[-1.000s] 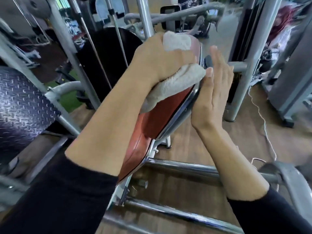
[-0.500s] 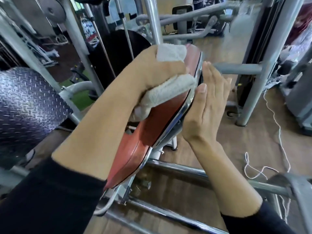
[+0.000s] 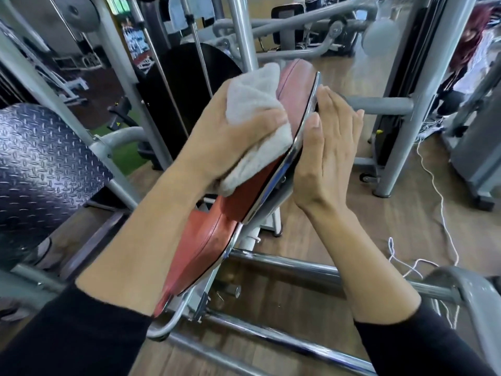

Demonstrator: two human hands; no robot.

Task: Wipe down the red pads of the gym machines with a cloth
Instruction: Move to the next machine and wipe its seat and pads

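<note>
The cloth [image 3: 254,109] was gripped bunched in the left hand [image 3: 230,137] and pressed to the pad [image 3: 244,196] just beneath that grip, while the right hand [image 3: 328,147], fingers [image 3: 336,115] straight, was laid flat behind, probably to brace it.
</note>
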